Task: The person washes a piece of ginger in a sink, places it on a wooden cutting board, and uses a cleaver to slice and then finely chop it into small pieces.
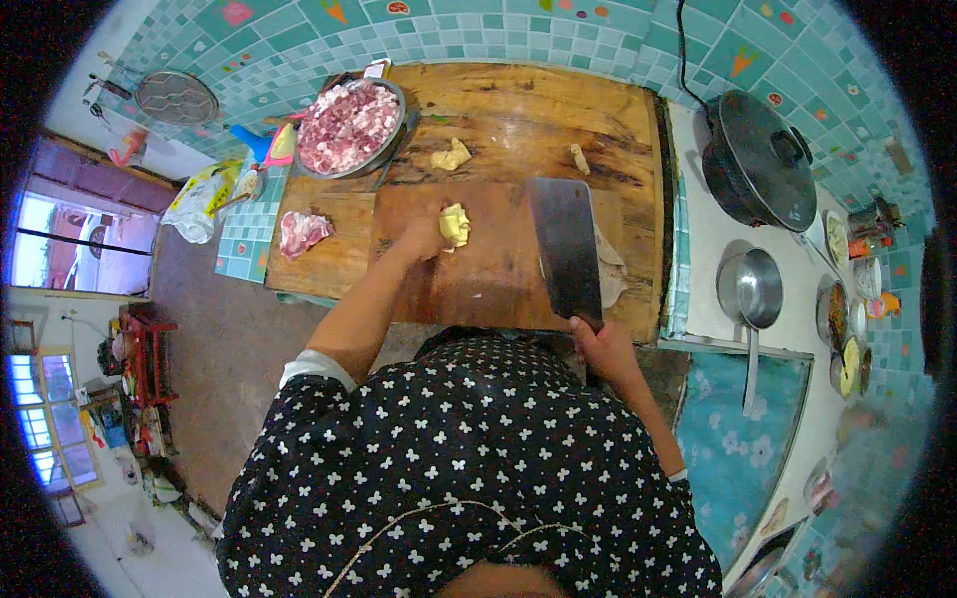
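My left hand rests on the brown cutting board, its fingers against the left side of a piece of pale yellow peeled ginger. To the right, my right hand grips the handle of a wide dark cleaver. The blade points away from me over the board's right part, apart from the ginger. A beige cloth shows partly from beneath the blade. Farther back on the wooden table lie another ginger piece and a small, narrow one.
A metal bowl of diced raw meat stands at the back left, with a raw meat chunk nearer me. On the right counter are a lidded black electric pan, a metal saucepan and several dishes. A plastic bag sits left.
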The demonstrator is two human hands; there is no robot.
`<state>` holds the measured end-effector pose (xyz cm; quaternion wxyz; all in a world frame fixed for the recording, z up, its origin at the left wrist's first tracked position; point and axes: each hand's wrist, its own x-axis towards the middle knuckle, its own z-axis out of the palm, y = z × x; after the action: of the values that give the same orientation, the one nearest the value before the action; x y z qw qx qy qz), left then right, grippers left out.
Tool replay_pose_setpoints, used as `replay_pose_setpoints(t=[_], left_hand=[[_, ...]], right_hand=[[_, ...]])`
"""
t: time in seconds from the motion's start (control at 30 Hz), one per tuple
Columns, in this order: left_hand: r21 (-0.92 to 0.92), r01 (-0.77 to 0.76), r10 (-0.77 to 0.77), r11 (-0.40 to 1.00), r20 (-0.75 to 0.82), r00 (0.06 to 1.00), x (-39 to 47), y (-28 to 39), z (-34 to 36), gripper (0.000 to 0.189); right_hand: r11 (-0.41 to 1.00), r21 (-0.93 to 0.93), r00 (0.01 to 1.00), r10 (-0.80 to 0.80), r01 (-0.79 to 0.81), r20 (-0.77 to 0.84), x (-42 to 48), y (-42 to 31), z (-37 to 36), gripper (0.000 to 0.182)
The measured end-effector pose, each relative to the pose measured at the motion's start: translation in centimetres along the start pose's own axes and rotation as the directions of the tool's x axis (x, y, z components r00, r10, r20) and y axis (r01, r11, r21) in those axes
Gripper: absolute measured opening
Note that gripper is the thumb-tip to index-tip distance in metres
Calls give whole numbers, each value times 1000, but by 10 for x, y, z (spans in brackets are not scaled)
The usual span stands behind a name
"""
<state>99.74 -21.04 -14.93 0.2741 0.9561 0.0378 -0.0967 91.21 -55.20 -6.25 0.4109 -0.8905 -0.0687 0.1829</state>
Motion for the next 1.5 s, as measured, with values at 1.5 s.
replay_pose_setpoints(t=[1.5], left_hand=[[141,-553,555,821,26,831,-73,-21,-13,66]], right_hand=[[972,-209,993,-98,111,71,15,-47,50,28]])
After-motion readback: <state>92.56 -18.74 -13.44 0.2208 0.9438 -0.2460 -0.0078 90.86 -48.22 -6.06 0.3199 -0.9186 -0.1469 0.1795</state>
